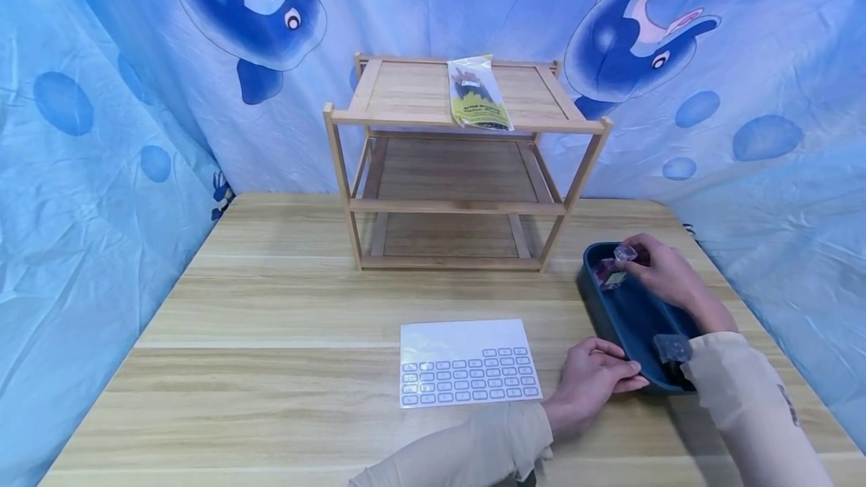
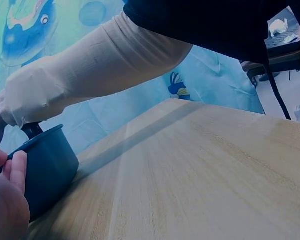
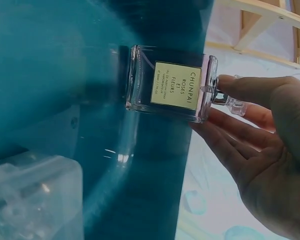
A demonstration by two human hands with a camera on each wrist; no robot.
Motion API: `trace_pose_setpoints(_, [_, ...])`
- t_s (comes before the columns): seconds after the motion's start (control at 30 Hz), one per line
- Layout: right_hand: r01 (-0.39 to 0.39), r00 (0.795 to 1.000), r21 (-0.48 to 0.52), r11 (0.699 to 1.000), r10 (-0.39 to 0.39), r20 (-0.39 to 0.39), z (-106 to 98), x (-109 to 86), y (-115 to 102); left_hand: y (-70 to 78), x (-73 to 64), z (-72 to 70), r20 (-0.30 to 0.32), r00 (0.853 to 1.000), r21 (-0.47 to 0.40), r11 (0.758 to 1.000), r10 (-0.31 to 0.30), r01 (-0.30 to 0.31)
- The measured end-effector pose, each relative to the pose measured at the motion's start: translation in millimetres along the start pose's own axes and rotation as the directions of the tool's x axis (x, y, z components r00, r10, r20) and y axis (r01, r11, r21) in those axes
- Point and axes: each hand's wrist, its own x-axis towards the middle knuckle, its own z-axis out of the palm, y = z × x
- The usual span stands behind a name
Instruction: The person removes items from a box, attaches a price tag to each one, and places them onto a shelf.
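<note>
A square glass perfume bottle (image 3: 176, 84) with a cream label and pinkish tint stands at the far end of a deep teal tray (image 1: 636, 310). My right hand (image 1: 666, 276) holds it near the neck, thumb and fingers about the part below the clear stopper (image 3: 236, 106). At the tray's near left corner, my left hand (image 1: 588, 378) grips the rim, with fingers (image 2: 19, 170) against the outer wall. A clear, boxy object (image 1: 671, 348) is in the near end of the tray, partly hidden by the right sleeve.
Left of the tray, a white sheet of small printed labels (image 1: 467, 363) lies on the wooden table (image 1: 271, 367). Behind it stands a three-tier wooden shelf (image 1: 456, 205), with a yellow-and-clear packet (image 1: 479, 96) on top. Blue dolphin-print curtains (image 1: 433, 6) enclose the table.
</note>
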Motion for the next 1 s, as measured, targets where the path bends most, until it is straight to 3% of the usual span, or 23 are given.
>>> trace_pose_setpoints(0.6, [0.060, 0.996, -0.037, 0.998, -0.062, -0.067, -23, -3.7, -15, 1.0, -0.6, 0.9, -0.012, 1.000, 0.010, 1.000, -0.003, 0.003])
trace_pose_setpoints(1.0, [0.053, 0.997, -0.038, 0.998, -0.055, -0.053, -36, -10.3, -38, 1.5, -0.8, -0.1, -0.005, 1.000, 0.012, 1.000, -0.016, 0.016])
